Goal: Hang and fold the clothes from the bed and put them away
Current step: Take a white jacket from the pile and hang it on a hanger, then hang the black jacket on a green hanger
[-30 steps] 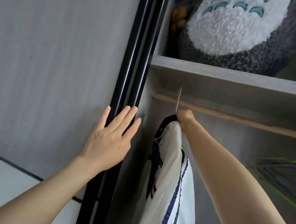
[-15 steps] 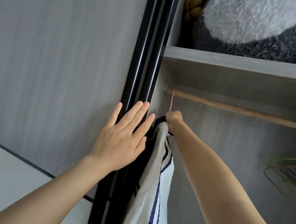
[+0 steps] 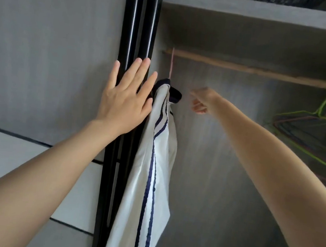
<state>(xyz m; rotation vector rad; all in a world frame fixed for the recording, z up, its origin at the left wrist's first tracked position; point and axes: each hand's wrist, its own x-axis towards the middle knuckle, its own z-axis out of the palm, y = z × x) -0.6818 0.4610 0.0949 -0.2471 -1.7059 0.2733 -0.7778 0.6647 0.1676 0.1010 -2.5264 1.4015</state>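
Head view, white navy-striped garment (image 3: 163,164) hanging on thin pink hanger (image 3: 171,64) at left end of wooden wardrobe rail (image 3: 248,69), left hand (image 3: 123,101) flat on black door frame (image 3: 139,16), grip open, right hand (image 3: 201,99) just beside collar, grip loose, empty

Smooth white cloth garment (image 3: 151,173), rough wooden rail (image 3: 248,68), glossy black door frame (image 3: 138,27), matt grey shelf (image 3: 255,10)

Close head view, facing up into wardrobe (image 3: 237,153)
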